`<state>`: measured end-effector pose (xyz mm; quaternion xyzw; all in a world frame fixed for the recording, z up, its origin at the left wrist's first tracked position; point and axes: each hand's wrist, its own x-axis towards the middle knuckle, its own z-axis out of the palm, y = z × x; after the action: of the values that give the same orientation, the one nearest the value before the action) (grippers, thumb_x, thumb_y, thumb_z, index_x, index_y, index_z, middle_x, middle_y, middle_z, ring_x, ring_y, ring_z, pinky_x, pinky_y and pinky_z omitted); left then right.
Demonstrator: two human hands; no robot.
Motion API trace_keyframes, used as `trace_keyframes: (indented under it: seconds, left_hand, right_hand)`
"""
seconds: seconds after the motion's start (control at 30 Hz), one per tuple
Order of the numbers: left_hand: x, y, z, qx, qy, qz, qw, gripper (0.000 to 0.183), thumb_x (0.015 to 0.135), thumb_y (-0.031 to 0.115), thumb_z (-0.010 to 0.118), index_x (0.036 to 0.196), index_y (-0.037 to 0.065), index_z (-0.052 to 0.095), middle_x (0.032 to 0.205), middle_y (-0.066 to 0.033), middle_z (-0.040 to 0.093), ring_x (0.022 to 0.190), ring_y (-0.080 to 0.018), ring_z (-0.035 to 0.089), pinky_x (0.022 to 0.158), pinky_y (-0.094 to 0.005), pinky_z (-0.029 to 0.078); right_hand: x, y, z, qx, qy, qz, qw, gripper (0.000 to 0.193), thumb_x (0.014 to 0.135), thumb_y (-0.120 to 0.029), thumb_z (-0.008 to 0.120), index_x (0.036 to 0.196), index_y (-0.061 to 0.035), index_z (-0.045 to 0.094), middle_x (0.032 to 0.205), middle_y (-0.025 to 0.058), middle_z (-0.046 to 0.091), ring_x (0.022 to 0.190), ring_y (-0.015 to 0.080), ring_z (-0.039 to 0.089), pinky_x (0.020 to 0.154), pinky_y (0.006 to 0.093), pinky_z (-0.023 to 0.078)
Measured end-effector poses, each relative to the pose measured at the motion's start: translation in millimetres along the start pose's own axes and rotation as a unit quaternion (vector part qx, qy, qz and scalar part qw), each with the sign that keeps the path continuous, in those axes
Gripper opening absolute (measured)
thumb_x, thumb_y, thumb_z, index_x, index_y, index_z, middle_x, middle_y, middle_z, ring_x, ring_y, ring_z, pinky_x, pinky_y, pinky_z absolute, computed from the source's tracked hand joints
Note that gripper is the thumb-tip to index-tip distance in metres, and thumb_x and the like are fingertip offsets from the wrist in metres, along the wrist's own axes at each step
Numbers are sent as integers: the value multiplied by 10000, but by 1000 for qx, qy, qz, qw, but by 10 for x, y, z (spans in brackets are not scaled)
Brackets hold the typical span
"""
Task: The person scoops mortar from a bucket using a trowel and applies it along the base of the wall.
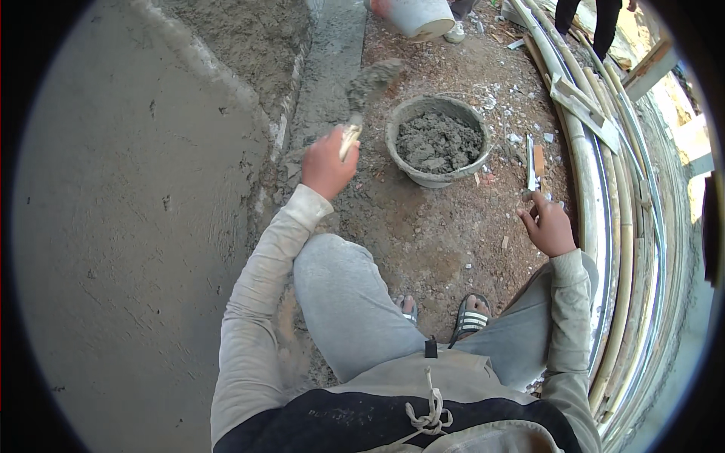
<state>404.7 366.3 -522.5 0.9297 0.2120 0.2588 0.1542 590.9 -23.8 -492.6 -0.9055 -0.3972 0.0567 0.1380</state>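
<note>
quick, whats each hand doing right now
Left hand: closed on a trowel loaded with mortar.
Right hand: open, holding nothing.

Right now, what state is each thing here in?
Left hand: closed in a grip on the trowel handle.
Trowel: raised, loaded with wet mortar.
Mortar pan: upright on the ground, partly full of grey mortar.
Right hand: open, holding nothing.
Wall: coated in grey plaster.

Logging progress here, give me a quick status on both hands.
Left hand grips trowel, loaded with mortar. Right hand open, empty. Mortar pan between them.
</note>
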Motion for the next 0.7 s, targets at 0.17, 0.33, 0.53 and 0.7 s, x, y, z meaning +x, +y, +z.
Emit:
trace_keyframes:
  seconds: [0.17, 0.33, 0.53, 0.7]
  left_hand:
    - [54, 119, 865, 118, -206, 83, 968, 346, 879, 285, 608, 1146, 81, 530, 844, -185, 674, 725, -390, 654, 644, -497, 518]
    - [-15, -94, 919, 88, -178, 72, 977, 377, 898, 313, 588, 1190, 86, 522, 817, -172, 676, 731, -384, 663, 628, -486, 525]
    - [-59, -270, 868, 148, -226, 18, 963, 417, 893, 369, 587, 1222, 118, 531, 815, -203, 675, 735, -391, 662, 650, -498, 525]
    - [-110, -569, 806, 138, -209, -8, 968, 368, 890, 354, 603, 1160, 106, 577, 836, -214, 675, 762, -408, 657, 668, -498, 527]
  right_hand:
    - [25, 29, 49, 12, 3, 4, 1000, 280, 872, -269, 659, 1046, -69, 570, 647, 126, 637, 641, 343, 648, 594, 450, 494]
    - [24, 12, 35, 16, 4, 4, 1000, 293, 864, -279, 668, 1036, -64, 570, 649, 126, 642, 639, 335, 646, 595, 453, 494]
    - [8, 95, -31, 30, -18, 26, 999, 281, 878, -272, 655, 1052, -73, 560, 652, 118, 637, 653, 331, 642, 603, 443, 487]
    - [74, 43, 8, 69, -7, -9, 998, 279, 873, -258, 664, 1053, -73, 560, 670, 126, 637, 667, 336, 641, 609, 446, 484]
